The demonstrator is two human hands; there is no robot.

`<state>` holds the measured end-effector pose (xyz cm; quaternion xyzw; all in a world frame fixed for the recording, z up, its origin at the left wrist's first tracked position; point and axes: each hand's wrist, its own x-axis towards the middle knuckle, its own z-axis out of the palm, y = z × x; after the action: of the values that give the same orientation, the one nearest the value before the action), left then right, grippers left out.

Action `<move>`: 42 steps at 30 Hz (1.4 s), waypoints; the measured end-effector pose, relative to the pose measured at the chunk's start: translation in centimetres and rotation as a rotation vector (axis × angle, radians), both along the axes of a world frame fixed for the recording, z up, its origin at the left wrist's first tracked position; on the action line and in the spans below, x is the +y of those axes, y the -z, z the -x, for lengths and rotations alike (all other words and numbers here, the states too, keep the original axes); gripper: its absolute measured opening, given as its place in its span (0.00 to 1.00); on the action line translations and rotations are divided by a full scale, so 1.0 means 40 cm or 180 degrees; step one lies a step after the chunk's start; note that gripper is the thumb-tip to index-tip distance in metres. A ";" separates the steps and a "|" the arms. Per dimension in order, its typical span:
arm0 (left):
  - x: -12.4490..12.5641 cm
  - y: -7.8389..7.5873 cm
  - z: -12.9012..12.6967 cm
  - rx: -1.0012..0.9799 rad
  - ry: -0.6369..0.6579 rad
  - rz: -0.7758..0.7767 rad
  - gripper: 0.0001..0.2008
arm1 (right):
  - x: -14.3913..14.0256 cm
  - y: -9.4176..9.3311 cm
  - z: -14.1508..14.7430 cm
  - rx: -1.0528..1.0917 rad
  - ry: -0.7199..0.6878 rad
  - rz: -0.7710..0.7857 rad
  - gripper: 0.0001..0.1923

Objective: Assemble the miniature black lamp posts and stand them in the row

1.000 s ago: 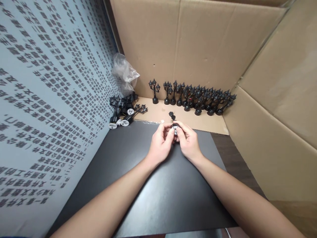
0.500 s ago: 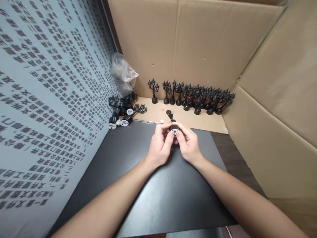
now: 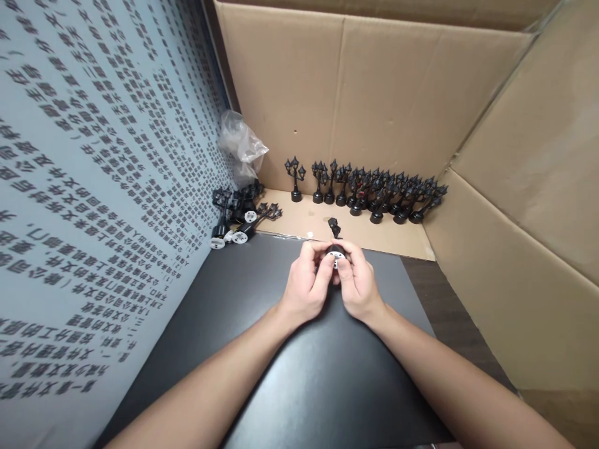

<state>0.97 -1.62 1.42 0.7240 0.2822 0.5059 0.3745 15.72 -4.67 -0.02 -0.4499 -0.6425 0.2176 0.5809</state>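
Observation:
Between both hands is a small black model street lamp (image 3: 334, 228), its white round base (image 3: 336, 253) turned toward me and its lamp heads pointing away. My left hand (image 3: 309, 280) is closed around the left side of the base, thumb on the white underside. On the other side my right hand (image 3: 358, 280) grips it too, with its thumb also pressed on the white face. The fingers hide most of the lamp's stem. Both hands are above the black table mat (image 3: 299, 380).
Many black model street lamps (image 3: 377, 199) stand along the cardboard at the back right. One lamp (image 3: 296, 181) stands apart. At left lie several lamps with white bases (image 3: 239, 237), below a clear plastic bag (image 3: 243, 146). A printed sheet (image 3: 116, 187) and cardboard walls (image 3: 393, 93) enclose the table.
The view has shifted slightly. The lamp in my hands has tilted a little, and more of its white base shows. Both hands keep hold of it.

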 end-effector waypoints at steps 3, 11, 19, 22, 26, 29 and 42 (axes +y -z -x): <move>-0.004 -0.002 0.000 -0.0030 -0.0048 0.0024 0.12 | -0.004 -0.003 0.001 -0.0074 0.0070 -0.0026 0.17; -0.004 0.019 0.002 0.0003 -0.0193 -0.0225 0.14 | -0.003 -0.024 0.002 0.0115 -0.0105 -0.0007 0.16; 0.005 0.025 0.012 0.0246 -0.0419 -0.0471 0.13 | 0.007 -0.024 0.002 0.0024 -0.0220 -0.0066 0.15; 0.009 0.019 0.014 0.0356 -0.0418 -0.0557 0.12 | 0.008 -0.021 0.003 0.0022 -0.0201 -0.0084 0.15; 0.020 0.016 0.017 0.0460 -0.0426 -0.0724 0.14 | 0.012 -0.009 0.003 0.0061 -0.0126 -0.0116 0.17; 0.024 0.017 0.020 0.0474 -0.0403 -0.0792 0.15 | 0.013 -0.003 0.000 0.0022 -0.0080 -0.0138 0.18; 0.028 0.015 0.018 0.0405 -0.0219 -0.0424 0.16 | 0.028 0.010 -0.014 0.0388 -0.0344 0.0183 0.19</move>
<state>0.24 -0.50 0.80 0.7678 0.2959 0.4892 0.2893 16.30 -3.57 -0.42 -0.4171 -0.6227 0.2939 0.5932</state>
